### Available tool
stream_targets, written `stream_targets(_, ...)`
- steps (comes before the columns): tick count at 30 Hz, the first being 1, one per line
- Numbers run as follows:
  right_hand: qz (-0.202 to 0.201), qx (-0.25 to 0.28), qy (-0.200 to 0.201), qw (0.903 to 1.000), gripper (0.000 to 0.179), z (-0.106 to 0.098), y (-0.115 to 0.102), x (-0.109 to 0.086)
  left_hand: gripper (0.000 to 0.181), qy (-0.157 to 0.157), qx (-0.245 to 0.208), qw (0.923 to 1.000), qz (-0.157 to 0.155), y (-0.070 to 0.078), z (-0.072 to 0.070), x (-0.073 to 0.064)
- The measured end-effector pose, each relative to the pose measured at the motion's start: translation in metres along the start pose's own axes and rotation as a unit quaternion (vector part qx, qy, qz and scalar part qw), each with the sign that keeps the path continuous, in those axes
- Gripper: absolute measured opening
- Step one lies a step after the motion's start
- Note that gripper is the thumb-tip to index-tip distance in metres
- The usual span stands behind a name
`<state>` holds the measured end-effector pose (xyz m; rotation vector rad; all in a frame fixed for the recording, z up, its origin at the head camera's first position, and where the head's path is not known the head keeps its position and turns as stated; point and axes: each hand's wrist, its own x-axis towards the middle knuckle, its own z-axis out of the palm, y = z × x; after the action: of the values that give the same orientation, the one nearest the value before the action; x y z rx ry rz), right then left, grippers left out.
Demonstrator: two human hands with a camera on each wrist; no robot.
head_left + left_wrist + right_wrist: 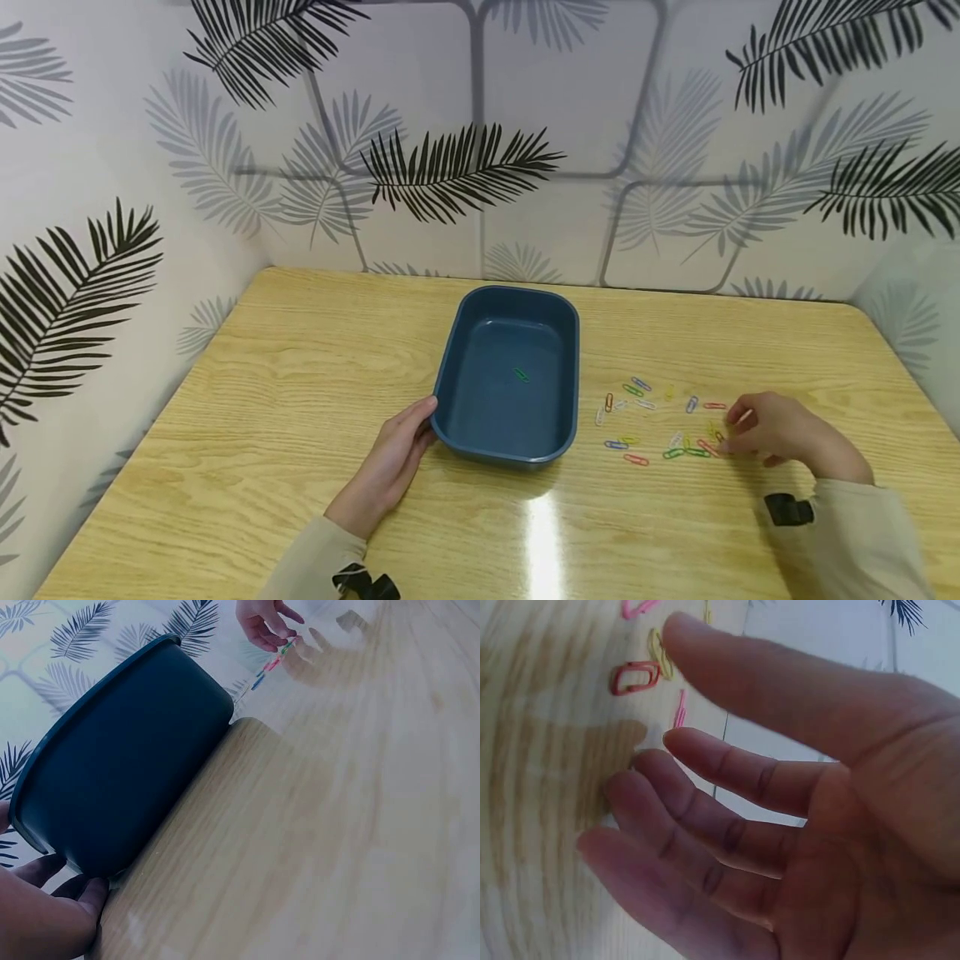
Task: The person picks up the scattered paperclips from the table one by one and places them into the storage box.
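Note:
A dark blue rectangular plastic bin (504,457) stands on the table, with one green paper clip (521,375) lying inside. My left hand (390,462) grips the bin's near left corner; in the left wrist view the thumb is up by the rim and the fingers (94,894) are low against the wall. To the right of the bin, many loose paper clips (636,459) in several colours lie scattered. At the right end of them hovers my right hand (780,432), thumb and fingertips apart with nothing between them. Near its thumb lie a red paper clip (635,678) and a yellow paper clip (661,654).
The wooden table (300,358) reaches to a wall (555,225) with a leaf pattern at the back. Another patterned wall surface runs along the left side. A bright light reflection falls on the tabletop in front of the bin.

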<state>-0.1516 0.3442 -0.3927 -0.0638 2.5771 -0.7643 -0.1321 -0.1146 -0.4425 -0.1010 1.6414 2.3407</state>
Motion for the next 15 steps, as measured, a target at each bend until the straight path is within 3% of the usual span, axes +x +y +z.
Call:
stream_targets(4, -0.005, 0.005, -0.005, 1.0, 0.035, 0.0015, 0.0006, -0.0007, 0.052, 0.0, 0.0, 1.0, 0.002, 0.0002, 0.0005, 0.0007)
stream_targets(10, -0.048, -0.045, 0.021, 0.9976, 0.021, 0.0028, 0.0008, 0.0013, 0.051, 0.003, -0.001, 1.0, 0.003, 0.0007, 0.0013, 0.0006)
stream_targets(15, -0.058, -0.053, 0.01, 0.9969, 0.013, 0.0041, 0.0007, 0.0018, 0.05, 0.003, 0.0, 1.0, 0.001, 0.0008, 0.0013, -0.0003)
